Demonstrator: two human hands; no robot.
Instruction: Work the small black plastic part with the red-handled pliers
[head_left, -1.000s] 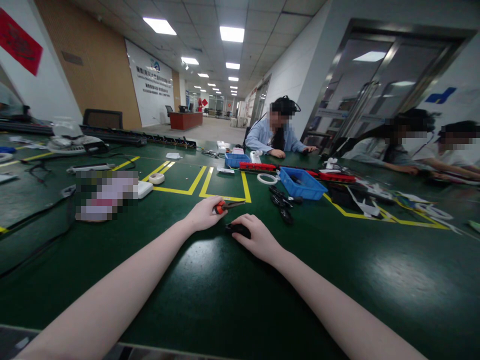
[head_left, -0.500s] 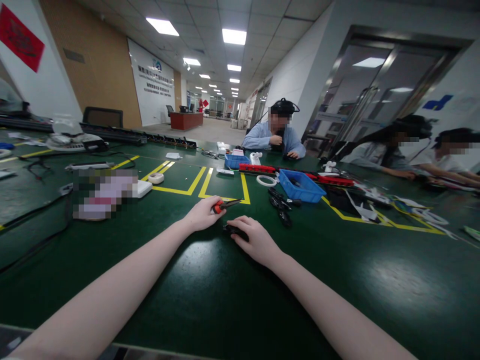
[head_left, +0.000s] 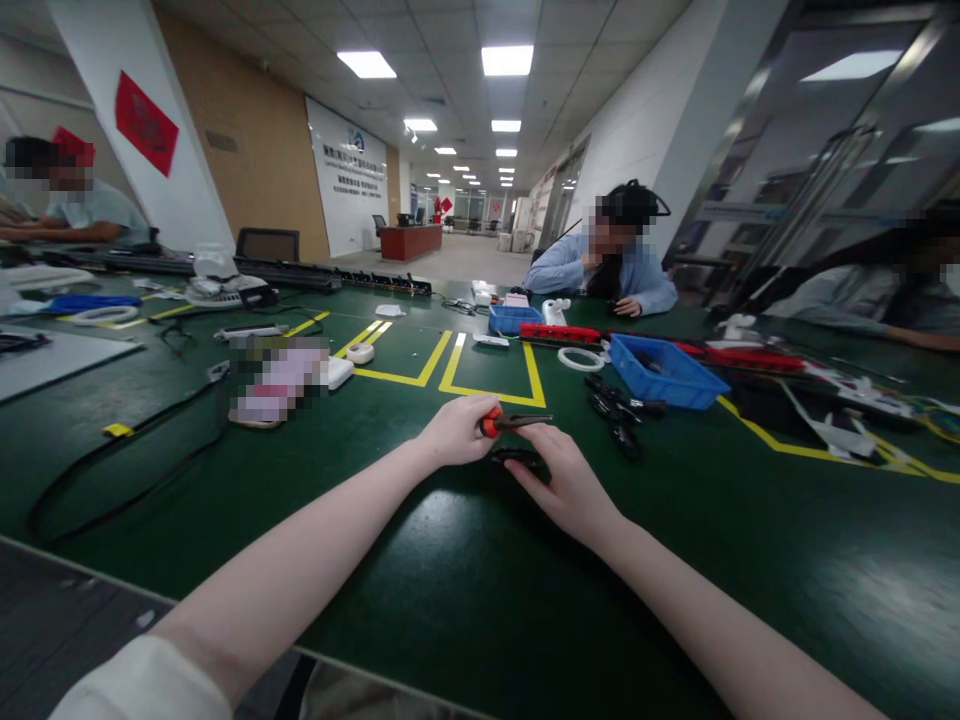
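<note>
Since the earlier frame, my right hand (head_left: pixel 570 482) has come up close by the nose of the orange-handled pliers (head_left: pixel 504 422), whose handles my left grip (head_left: pixel 454 432) wraps over the green bench (head_left: pixel 450 600). My right thumb is at a small black object (head_left: pixel 517 458); whether those fingers pinch it, I can't tell.

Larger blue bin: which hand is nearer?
Right. The right hand is to the near left of the larger blue bin, with black cables between them. The left hand, holding orange-handled pliers, is farther left.
</note>
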